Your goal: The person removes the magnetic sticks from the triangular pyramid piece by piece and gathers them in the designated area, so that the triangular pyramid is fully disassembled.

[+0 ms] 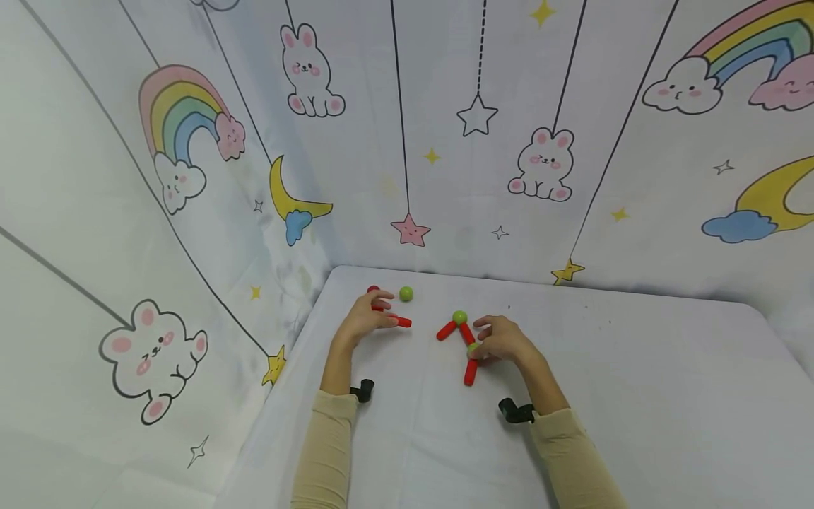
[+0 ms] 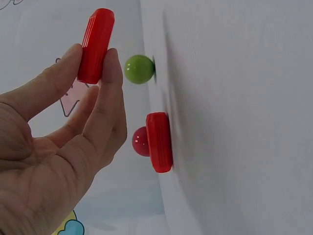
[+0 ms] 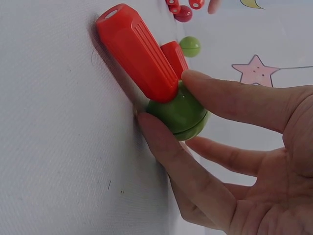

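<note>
The left hand [image 1: 364, 318] [image 2: 73, 132] pinches a red rod [image 1: 402, 322] [image 2: 97, 46] between thumb and fingers, held above the table. In the left wrist view another red rod [image 2: 159, 142] lies on the table beside a red ball [image 2: 140, 141]. My right hand [image 1: 505, 339] [image 3: 254, 152] pinches a green ball [image 1: 473, 350] [image 3: 180, 112] by thumb and index finger. A red rod [image 1: 470, 372] [image 3: 137, 53] joins that ball and points toward the body. From the same ball a second rod [image 1: 467, 334] leads to another green ball [image 1: 460, 318], which bears a further red rod [image 1: 446, 331].
A loose green ball [image 1: 406, 293] [image 2: 139, 69] stands near the back left of the white table [image 1: 636, 396], close to the red ball [image 1: 373, 289]. Behind it hangs a white cloth [image 1: 445, 184] with cartoon prints. Dark wrist cameras [image 1: 516, 411] are strapped on both wrists.
</note>
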Available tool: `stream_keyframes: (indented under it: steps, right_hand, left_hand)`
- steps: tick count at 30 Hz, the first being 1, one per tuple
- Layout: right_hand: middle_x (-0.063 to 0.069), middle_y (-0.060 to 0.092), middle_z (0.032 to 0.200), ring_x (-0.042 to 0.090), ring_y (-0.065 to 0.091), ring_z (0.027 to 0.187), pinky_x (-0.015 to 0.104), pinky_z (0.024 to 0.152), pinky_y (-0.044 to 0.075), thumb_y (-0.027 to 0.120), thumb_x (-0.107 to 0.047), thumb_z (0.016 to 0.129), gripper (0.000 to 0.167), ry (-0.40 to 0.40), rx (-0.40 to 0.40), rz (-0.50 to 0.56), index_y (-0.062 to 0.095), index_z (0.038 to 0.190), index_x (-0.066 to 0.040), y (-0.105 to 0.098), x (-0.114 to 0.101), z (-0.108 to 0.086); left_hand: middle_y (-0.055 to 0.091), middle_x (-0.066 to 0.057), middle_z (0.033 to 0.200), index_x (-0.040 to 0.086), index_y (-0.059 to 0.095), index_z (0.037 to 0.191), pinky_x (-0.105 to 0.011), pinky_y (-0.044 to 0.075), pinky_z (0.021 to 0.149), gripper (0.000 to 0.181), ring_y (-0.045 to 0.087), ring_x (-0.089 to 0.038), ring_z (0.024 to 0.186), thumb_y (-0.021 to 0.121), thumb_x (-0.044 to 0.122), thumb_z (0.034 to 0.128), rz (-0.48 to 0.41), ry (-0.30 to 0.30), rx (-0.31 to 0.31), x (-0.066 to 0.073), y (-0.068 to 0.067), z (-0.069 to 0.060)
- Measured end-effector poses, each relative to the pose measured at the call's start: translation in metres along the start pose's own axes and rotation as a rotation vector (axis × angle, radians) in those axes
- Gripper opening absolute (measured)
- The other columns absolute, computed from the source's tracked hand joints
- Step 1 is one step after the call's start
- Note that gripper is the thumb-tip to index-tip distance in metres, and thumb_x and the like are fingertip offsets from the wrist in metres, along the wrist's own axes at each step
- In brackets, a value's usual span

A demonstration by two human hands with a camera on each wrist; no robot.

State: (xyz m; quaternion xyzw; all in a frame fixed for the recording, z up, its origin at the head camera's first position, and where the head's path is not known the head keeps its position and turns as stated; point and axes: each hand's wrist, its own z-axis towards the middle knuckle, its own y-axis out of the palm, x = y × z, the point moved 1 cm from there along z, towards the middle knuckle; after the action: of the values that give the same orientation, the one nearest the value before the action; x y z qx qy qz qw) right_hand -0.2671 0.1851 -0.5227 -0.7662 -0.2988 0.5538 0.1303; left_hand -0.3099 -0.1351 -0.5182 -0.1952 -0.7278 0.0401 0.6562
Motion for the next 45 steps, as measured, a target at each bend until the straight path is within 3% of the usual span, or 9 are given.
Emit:
stream_keyframes:
  steps: [16, 33, 40, 45]
  right_hand:
    - [0.019, 0.065, 0.118, 0.026, 0.068, 0.087, 0.037, 0.073, 0.063, 0.087, -0.002, 0.081, 0.068, 0.01, -0.006, 0.011, 0.057, 0.142, 0.0, 0.0, 0.001, 0.001]
    - [0.02, 0.064, 0.119, 0.024, 0.069, 0.085, 0.036, 0.073, 0.063, 0.087, -0.003, 0.081, 0.073, 0.021, -0.011, 0.031, 0.053, 0.146, -0.001, 0.0, 0.001, 0.001]
    - [0.02, 0.064, 0.119, 0.024, 0.069, 0.085, 0.036, 0.073, 0.063, 0.087, -0.003, 0.081, 0.074, 0.023, -0.01, 0.034, 0.053, 0.146, -0.001, 0.0, 0.001, 0.001]
    - [0.02, 0.064, 0.12, 0.025, 0.07, 0.085, 0.037, 0.073, 0.064, 0.087, -0.002, 0.082, 0.073, 0.031, -0.013, 0.052, 0.053, 0.146, -0.001, 0.0, 0.001, 0.001]
  left_hand:
    - [0.059, -0.025, 0.136, -0.001, 0.055, 0.144, -0.036, 0.054, 0.095, 0.062, 0.062, -0.034, 0.116, 0.08, -0.002, 0.0866, -0.038, -0.02, 0.062, -0.01, -0.013, 0.0]
    - [0.057, -0.022, 0.14, 0.004, 0.056, 0.144, -0.041, 0.055, 0.098, 0.06, 0.057, -0.036, 0.123, 0.079, 0.003, 0.0881, -0.01, -0.053, 0.133, -0.02, -0.025, -0.002]
    - [0.056, -0.024, 0.14, 0.003, 0.053, 0.147, -0.038, 0.055, 0.095, 0.065, 0.061, -0.036, 0.117, 0.079, 0.001, 0.0875, -0.031, -0.067, 0.164, -0.026, -0.03, -0.002]
    - [0.054, -0.024, 0.141, 0.005, 0.054, 0.146, -0.043, 0.054, 0.099, 0.063, 0.057, -0.037, 0.121, 0.079, 0.001, 0.0875, -0.041, -0.095, 0.191, -0.029, -0.033, -0.001]
